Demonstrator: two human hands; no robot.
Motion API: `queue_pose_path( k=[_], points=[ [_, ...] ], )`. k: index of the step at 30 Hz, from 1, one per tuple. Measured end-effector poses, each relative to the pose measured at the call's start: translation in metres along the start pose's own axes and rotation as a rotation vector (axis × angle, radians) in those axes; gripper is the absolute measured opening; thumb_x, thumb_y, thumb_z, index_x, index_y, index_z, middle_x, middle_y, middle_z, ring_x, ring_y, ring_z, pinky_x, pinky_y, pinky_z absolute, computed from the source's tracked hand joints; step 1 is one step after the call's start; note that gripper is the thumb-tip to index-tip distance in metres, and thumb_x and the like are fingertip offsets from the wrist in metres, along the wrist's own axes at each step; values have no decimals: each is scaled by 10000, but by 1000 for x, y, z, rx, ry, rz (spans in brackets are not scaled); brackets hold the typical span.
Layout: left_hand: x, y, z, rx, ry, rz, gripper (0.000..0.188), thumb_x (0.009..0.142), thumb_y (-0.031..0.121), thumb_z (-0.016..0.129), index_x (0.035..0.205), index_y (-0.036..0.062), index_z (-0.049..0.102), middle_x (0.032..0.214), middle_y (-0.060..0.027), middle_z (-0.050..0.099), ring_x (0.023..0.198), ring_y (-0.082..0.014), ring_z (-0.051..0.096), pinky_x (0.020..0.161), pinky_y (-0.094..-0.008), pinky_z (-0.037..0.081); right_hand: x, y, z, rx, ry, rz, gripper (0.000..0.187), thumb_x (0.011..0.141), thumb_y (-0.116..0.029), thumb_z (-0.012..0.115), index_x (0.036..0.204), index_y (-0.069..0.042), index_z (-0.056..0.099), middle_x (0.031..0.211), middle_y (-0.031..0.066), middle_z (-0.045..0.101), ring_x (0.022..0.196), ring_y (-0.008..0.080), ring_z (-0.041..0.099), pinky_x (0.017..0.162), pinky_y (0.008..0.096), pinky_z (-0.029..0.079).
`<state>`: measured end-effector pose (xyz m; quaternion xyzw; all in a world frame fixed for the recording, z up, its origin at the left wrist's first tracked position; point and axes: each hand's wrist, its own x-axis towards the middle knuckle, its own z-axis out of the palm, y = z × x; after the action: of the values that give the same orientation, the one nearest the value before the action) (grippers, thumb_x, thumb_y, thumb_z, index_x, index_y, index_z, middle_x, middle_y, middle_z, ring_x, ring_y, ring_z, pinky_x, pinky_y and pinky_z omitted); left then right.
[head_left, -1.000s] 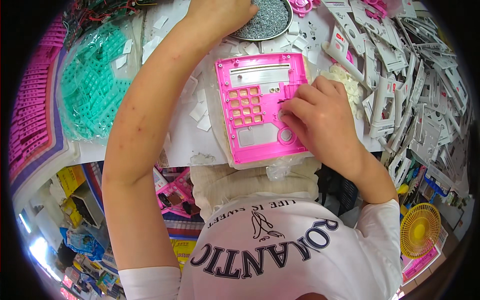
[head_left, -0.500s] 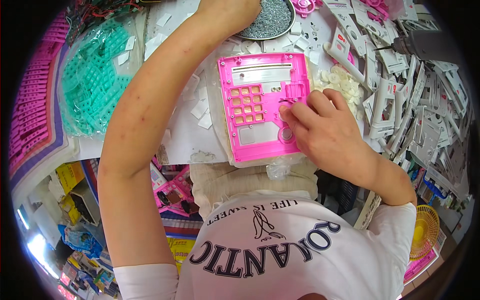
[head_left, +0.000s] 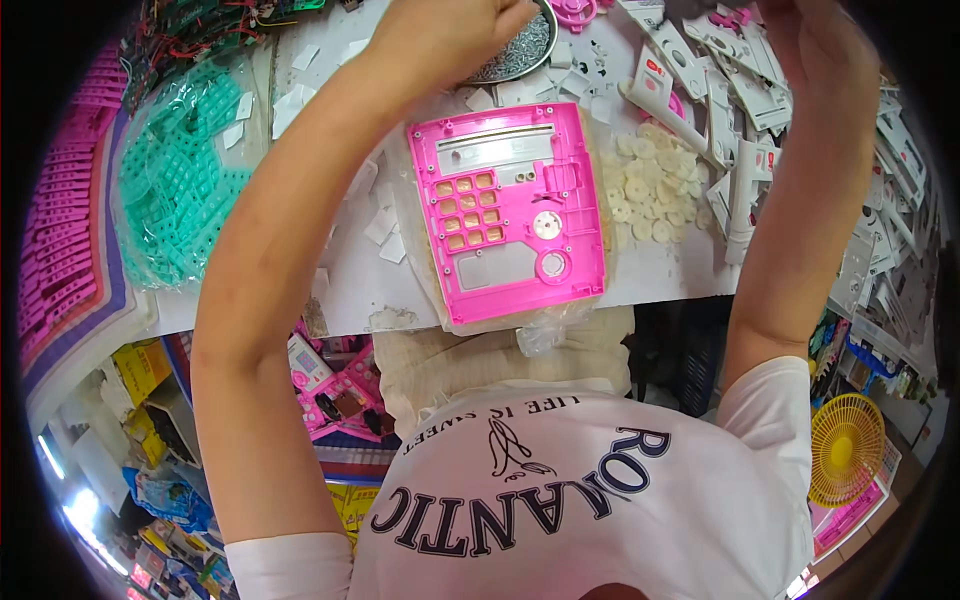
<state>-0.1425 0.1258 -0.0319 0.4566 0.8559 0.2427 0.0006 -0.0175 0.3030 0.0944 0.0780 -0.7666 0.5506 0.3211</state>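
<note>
A pink plastic casing panel (head_left: 590,200) lies face down on a clear plastic bag on the table before me. A round white disc (head_left: 547,225) sits in it, right of a grid of square holes. At the top edge, my left hand (head_left: 465,30) is over a metal bowl of small silvery screws (head_left: 525,50). Its fingers are pinched together, and whatever they hold is too small to make out. My right hand (head_left: 825,45) is raised at the top right, beside a dark tool (head_left: 690,8) partly cut off by the frame. Its fingers are blurred and partly out of view.
Loose white discs (head_left: 655,185) lie right of the panel. White plastic parts (head_left: 745,85) are heaped beyond them. Left are a bag of teal parts (head_left: 180,190), stacked pink parts (head_left: 70,190) and wired circuit boards (head_left: 190,35). A yellow basket (head_left: 845,450) stands low at the right.
My right hand has left the panel and gone up to the far right, uncovering the white disc. The dark tool has shifted left. My left hand stays by the screw bowl.
</note>
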Motion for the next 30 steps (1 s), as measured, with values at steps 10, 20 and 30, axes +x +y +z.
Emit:
queue_pose_path(
  k=[10, 20, 30],
  points=[
    [-148, 102, -2, -341, 104, 157, 153, 805, 126, 771, 938, 143, 698, 870, 1, 660, 788, -212, 622, 830, -382, 382, -93, -7, 5, 894, -427, 121, 576, 941, -280, 708, 1425, -127, 437, 790, -9, 668, 658, 85, 623, 604, 264, 538],
    [-171, 109, 6, -389, 215, 128, 204, 806, 145, 778, 999, 140, 715, 934, 28, 670, 794, -161, 592, 876, -397, 333, -109, -34, 12, 837, -470, 179, 369, 937, -264, 758, 1189, -183, 501, 650, -37, 600, 488, 90, 542, 459, 249, 462],
    [-167, 103, 1, -193, 139, 71, 335, 788, 302, 797, 1056, 127, 698, 1089, 2, 660, 1016, -201, 591, 970, -466, 335, -117, -21, 7, 756, -412, 133, 392, 938, -294, 721, 1225, -161, 489, 618, -44, 552, 480, 91, 476, 455, 263, 444]
  ],
)
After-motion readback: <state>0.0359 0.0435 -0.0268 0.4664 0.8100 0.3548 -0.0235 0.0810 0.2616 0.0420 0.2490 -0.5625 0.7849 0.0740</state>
